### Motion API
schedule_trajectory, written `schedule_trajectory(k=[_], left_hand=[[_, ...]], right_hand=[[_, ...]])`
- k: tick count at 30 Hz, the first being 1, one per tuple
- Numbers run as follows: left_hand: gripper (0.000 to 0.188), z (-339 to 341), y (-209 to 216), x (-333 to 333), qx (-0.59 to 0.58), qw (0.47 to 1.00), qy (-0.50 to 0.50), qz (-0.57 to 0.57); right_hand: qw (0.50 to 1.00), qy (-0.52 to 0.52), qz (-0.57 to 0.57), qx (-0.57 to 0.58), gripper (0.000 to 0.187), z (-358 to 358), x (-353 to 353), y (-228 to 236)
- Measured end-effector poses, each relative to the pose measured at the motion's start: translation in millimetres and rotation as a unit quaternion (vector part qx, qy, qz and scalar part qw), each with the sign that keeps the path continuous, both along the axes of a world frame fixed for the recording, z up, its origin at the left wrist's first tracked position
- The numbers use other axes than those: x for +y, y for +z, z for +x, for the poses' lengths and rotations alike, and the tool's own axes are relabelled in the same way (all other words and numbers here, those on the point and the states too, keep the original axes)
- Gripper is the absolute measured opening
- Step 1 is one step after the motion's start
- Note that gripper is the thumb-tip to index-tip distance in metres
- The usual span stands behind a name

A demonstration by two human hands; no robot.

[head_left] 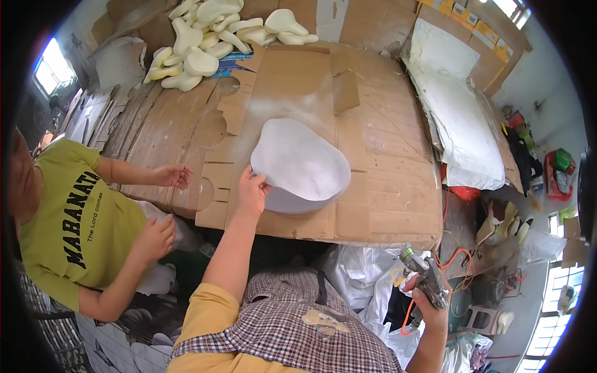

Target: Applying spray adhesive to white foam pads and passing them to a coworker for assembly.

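A stack of light grey, rounded, pear-shaped sheets [305, 158] lies on the cardboard-covered table [398, 205]. The fingers of my left hand [252, 191] are closed on the stack's near left edge; how many sheets they pinch I cannot tell. Off the table's front right corner, my right hand [430, 306] grips a spray gun [428, 276] with a green part at its top and an orange hose. Its tip points up and to the left, well apart from the sheets.
Pale yellow foam bicycle-saddle pads [202, 53] are heaped at the table's far left. On my left stands a person in a yellow-green shirt [78, 214], both hands near the table edge. A white-covered board [454, 105] leans at the right. Crumpled plastic sheeting [360, 273] lies below the table.
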State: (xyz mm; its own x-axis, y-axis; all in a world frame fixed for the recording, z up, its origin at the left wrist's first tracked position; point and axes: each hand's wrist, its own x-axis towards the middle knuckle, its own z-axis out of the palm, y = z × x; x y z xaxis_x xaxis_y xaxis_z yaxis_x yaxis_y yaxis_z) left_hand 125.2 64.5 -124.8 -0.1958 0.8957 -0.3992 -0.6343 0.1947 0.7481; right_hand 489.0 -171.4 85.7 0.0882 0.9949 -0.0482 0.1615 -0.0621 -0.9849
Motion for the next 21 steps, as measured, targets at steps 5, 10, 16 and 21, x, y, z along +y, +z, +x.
schedule_trajectory(k=[5,10,16,21], left_hand=[[0.048,-22,86,-25,-0.075,0.983,0.079,0.151],[0.046,-99,114,-62,-0.046,0.961,0.084,0.259],[0.044,-164,112,-114,0.037,0.98,0.094,0.17],[0.016,-191,162,-119,-0.787,0.584,0.135,-0.147]], right_hand=[[0.998,0.025,-0.03,-0.041,0.053,12,-7,8],[0.996,0.04,-0.073,0.032,0.053,6,-11,9],[0.994,-0.005,-0.03,-0.107,0.051,25,-12,26],[0.993,0.085,-0.084,-0.021,0.05,27,-19,15]])
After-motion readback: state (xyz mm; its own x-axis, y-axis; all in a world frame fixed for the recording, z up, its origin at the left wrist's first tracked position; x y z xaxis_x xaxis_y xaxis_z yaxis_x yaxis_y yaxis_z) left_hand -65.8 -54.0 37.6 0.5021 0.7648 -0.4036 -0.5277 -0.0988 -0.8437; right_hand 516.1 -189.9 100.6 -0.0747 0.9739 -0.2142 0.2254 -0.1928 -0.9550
